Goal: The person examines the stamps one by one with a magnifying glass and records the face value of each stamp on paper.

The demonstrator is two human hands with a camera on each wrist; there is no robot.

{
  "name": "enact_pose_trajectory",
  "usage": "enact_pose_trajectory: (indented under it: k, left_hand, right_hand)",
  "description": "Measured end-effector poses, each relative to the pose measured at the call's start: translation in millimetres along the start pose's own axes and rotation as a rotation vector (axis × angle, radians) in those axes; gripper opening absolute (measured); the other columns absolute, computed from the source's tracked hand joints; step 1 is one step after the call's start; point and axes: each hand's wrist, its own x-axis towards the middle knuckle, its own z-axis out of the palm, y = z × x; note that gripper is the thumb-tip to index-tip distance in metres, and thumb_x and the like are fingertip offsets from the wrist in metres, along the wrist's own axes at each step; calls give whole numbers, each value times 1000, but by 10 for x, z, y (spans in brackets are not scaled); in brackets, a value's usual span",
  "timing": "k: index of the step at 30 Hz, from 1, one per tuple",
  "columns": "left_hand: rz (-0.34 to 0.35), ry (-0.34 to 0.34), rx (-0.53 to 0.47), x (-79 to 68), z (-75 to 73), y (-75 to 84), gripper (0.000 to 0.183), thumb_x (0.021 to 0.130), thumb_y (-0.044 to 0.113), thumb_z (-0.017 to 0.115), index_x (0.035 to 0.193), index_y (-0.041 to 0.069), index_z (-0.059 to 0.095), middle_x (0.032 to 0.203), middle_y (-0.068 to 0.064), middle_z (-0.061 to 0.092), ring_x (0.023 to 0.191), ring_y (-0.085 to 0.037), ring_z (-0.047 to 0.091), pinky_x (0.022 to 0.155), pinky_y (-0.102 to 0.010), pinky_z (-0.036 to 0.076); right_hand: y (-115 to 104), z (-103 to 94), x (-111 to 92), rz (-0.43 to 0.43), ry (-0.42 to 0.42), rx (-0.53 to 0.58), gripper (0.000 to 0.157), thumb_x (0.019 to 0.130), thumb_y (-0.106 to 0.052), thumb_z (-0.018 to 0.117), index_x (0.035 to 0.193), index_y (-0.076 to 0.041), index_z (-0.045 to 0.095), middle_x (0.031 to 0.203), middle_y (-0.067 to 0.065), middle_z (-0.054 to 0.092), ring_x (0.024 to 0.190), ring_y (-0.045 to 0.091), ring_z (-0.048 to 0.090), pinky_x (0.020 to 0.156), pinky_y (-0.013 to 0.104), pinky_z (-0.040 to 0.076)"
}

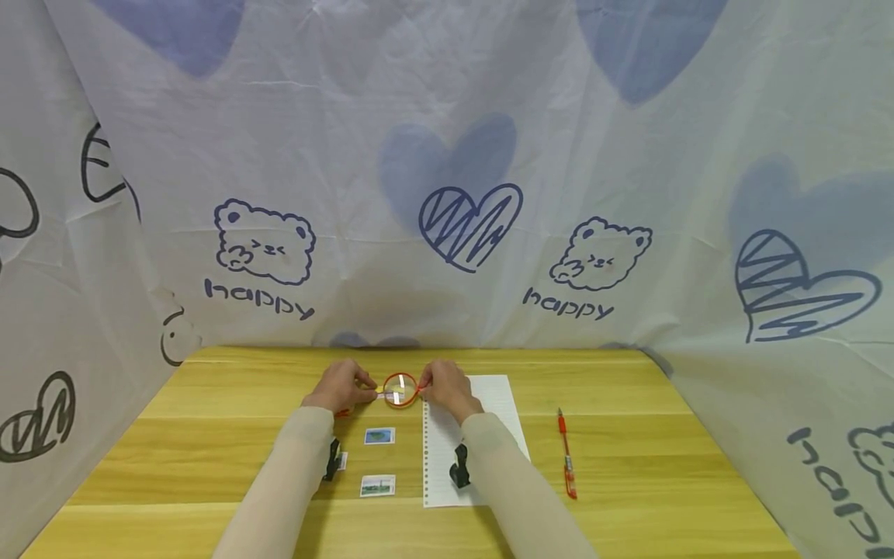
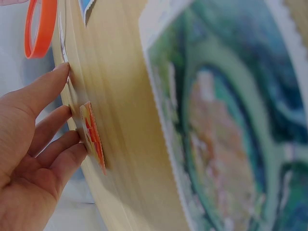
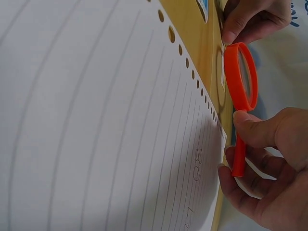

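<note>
My right hand [image 1: 449,387] holds a red magnifying glass [image 3: 240,77] by its handle, thumb on one side and fingers round the other. The lens is over a small stamp [image 1: 381,394] at the back of the table. My left hand [image 1: 343,386] pinches that stamp at its left edge. A red-and-yellow stamp [image 2: 94,137] lies beside the left fingers. Closer to me lie a blue stamp [image 1: 379,435] and a green landscape stamp [image 1: 378,486]. Another stamp [image 1: 343,461] is partly hidden by the left wrist's camera.
Under the right forearm lies a lined, hole-punched sheet [image 1: 489,396] with some handwriting. A red pen [image 1: 566,454] lies to its right on the wooden table [image 1: 642,435]. A printed cloth [image 1: 363,155] hangs behind the table and along its sides.
</note>
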Motion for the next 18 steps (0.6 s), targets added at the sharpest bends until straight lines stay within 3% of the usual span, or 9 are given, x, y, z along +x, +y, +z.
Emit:
enact_pose_trajectory:
  k: [12, 18]
  left_hand:
    - [-13, 10, -15, 16, -19, -17, 12, 86, 14, 84, 97, 9, 83, 121, -16, 74, 113, -33, 65, 104, -54, 52]
    - [-11, -1, -25, 13, 5, -16, 13, 86, 15, 84, 97, 9, 83, 119, -16, 75, 110, -33, 67, 101, -52, 54]
  right_hand:
    - [-41, 19, 4, -15, 0, 26, 10, 85, -9, 83, 80, -10, 74, 81, 3, 71, 71, 15, 54, 65, 32, 45]
    - [-2, -99, -82, -95, 20, 53, 9, 85, -7, 82, 82, -11, 74, 81, 1, 73, 72, 12, 58, 64, 27, 46]
